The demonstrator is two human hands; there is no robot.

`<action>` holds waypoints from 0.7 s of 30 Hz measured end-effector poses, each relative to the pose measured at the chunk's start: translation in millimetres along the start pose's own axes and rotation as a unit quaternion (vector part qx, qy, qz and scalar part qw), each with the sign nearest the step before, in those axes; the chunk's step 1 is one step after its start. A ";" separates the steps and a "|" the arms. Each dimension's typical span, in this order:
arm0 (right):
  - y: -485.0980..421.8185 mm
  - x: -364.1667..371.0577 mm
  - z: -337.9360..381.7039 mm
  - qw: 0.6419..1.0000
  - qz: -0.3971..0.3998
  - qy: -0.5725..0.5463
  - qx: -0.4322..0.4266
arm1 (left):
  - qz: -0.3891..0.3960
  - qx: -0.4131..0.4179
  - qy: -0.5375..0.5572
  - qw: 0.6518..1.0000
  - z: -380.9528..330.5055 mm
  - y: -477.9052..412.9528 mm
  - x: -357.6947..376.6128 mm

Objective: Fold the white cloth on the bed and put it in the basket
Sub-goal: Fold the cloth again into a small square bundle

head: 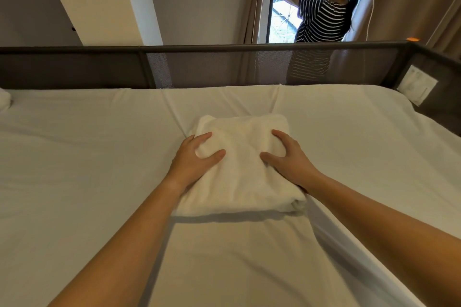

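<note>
The white cloth [240, 169] lies folded into a thick rectangular bundle in the middle of the bed [87, 157], which has a white sheet. My left hand [194, 159] clasps the bundle's left side, thumb on top and fingers curled round the edge. My right hand [289, 159] grips the right side the same way, fingers running down toward the near right corner. The bundle's near edge casts a shadow on the sheet, so it looks slightly raised there. No basket is in view.
A dark mesh bed rail [199, 65] runs along the far side and turns at the right corner [424, 75]. Behind it a person in a striped top [321, 20] stands at a window with curtains. A white pillow edge [5, 99] shows at far left.
</note>
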State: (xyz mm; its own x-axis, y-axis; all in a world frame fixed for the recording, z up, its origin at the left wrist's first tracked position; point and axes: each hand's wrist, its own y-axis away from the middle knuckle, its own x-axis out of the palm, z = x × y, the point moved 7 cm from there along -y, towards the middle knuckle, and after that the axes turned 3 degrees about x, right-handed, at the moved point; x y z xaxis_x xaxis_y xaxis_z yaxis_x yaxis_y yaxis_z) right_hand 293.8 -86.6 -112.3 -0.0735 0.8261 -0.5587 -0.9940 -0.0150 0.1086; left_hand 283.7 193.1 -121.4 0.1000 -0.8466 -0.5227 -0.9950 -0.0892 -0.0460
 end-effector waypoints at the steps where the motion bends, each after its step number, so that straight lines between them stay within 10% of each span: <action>1: 0.4 0.9 1.8 1.000 0.001 0.002 -0.002 | 0.001 0.002 0.012 1.000 0.1 0.2 0.7; 21: 33.1 -17.6 46.3 0.992 -0.057 0.092 -0.058 | -0.039 0.079 -0.028 0.996 -50.7 9.4 -13.0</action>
State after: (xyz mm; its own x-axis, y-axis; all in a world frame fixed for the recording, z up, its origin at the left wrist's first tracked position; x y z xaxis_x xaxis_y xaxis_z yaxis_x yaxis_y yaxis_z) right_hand 265.9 -75.5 -60.7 0.0374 0.7097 -0.7035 -0.9986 -0.0002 -0.0532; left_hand 273.5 176.7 -71.9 0.1811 -0.8097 -0.5582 -0.9734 -0.0667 -0.2190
